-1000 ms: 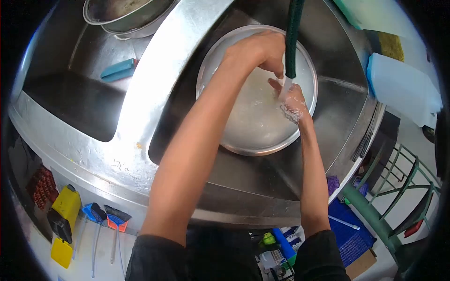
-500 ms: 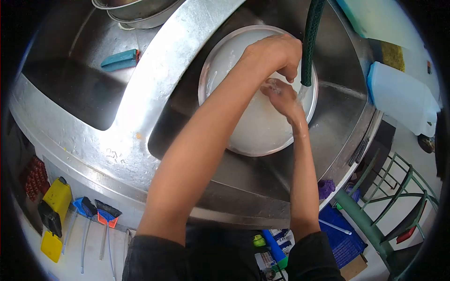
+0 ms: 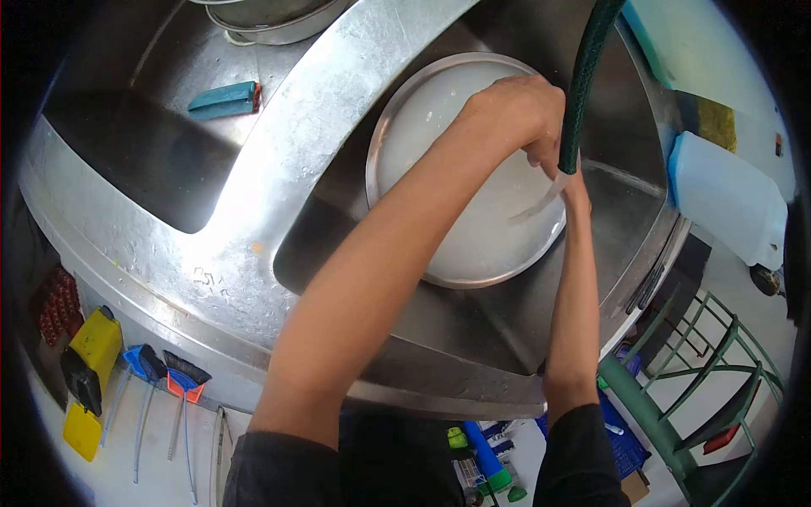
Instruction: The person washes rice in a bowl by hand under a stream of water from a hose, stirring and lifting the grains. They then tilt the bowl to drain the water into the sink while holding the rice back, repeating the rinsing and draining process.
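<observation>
We are looking down on one stainless steel sink (image 3: 279, 160) with two basins, its metal smooth and shining. In the right-hand basin, at the upper centre of the frame, one round, shallow metal pan (image 3: 448, 177) is lying flat, and it is holding cloudy white water. One dark green hose (image 3: 583, 76) with a ribbed skin is hanging in from the top edge, and one thin stream of water (image 3: 541, 201) is running from its end into the pan near the right rim.

We are reaching both bare arms over the pan. Our left hand (image 3: 515, 110) is hovering above the pan just beside the hose end, with its fingers curled in narrow and pointing down. Whether they are gripping anything we cannot tell. Our right hand (image 3: 577, 184) is sitting right under the hose end. The hose and the left hand are hiding most of it, so we cannot tell how its fingers are set.

In the left-hand basin, at the upper left, one teal oblong block (image 3: 224, 99) is lying flat. Stacked metal bowls (image 3: 279, 19) are showing at the top edge, too cropped to count. At the right edge one white plastic jug (image 3: 726, 198) is lying beside one yellow-green sponge (image 3: 715, 123). One yellow plastic container (image 3: 95, 342) is standing on the floor at the lower left.
</observation>
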`<action>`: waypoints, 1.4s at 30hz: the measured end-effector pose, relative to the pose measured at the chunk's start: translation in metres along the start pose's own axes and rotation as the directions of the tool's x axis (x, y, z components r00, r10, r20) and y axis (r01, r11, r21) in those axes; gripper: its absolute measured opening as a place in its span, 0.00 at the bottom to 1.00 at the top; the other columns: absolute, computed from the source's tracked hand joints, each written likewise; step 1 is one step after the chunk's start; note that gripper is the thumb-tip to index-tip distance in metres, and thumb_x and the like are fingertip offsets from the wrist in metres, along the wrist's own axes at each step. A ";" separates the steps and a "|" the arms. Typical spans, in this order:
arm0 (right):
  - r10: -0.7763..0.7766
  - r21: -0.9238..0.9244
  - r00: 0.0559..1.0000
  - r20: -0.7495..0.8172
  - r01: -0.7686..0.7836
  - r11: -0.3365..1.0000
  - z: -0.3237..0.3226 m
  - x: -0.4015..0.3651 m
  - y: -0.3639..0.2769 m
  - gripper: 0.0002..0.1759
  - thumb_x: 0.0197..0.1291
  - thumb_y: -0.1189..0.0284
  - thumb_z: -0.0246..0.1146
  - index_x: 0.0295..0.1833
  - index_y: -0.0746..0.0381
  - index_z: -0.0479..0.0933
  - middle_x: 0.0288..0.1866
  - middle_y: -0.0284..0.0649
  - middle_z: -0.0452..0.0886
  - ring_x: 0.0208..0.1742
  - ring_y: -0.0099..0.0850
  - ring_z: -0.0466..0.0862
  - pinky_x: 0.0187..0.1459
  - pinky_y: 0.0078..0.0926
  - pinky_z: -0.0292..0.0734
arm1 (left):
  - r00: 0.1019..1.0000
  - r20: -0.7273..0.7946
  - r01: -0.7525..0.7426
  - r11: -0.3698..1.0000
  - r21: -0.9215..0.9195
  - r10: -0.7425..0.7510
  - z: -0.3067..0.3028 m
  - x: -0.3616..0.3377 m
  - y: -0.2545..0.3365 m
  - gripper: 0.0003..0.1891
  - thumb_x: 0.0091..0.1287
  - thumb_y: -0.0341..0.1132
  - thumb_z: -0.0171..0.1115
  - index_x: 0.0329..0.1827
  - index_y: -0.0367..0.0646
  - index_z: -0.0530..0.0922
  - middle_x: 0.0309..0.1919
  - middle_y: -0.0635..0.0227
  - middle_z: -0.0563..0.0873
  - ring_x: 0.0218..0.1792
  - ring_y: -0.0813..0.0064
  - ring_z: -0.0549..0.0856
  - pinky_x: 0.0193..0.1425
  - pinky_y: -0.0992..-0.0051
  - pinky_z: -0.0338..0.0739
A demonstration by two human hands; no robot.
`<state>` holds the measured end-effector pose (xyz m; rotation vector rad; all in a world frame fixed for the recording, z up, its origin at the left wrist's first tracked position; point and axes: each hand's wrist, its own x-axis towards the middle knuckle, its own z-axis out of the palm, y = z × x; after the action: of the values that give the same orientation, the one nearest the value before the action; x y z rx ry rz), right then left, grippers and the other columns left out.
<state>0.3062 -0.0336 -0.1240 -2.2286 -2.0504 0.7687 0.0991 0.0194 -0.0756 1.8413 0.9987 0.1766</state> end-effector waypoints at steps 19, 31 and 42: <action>0.048 0.815 0.986 0.162 -0.162 0.557 0.036 -0.181 0.058 0.17 0.64 0.61 0.58 0.48 0.62 0.80 0.33 0.42 0.84 0.37 0.30 0.86 0.41 0.29 0.82 | 0.993 0.058 0.094 0.987 0.132 -0.102 -0.016 -0.004 0.016 0.18 0.44 0.31 0.73 0.42 0.44 0.88 0.41 0.59 0.89 0.43 0.62 0.89 0.47 0.64 0.84; 0.049 0.982 0.981 0.188 -0.188 -0.012 0.138 -0.007 0.042 0.17 0.64 0.62 0.58 0.49 0.63 0.80 0.35 0.40 0.84 0.37 0.28 0.85 0.40 0.27 0.82 | 1.000 -0.011 0.017 0.995 0.099 -0.016 0.008 0.011 0.010 0.15 0.46 0.30 0.72 0.39 0.40 0.87 0.37 0.57 0.89 0.40 0.60 0.89 0.45 0.63 0.84; -0.369 0.922 0.853 0.369 -0.386 0.029 0.067 -0.020 0.064 0.34 0.61 0.59 0.62 0.68 0.66 0.67 0.64 0.48 0.75 0.65 0.40 0.75 0.66 0.35 0.70 | 0.999 -0.044 -0.018 0.984 0.176 0.026 0.011 0.018 0.010 0.12 0.43 0.28 0.71 0.34 0.39 0.87 0.32 0.55 0.88 0.36 0.60 0.89 0.39 0.64 0.83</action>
<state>0.3411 -0.0824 -0.1973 -1.0639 -0.6875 2.1360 0.1224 0.0226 -0.0786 2.0167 1.0544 0.1486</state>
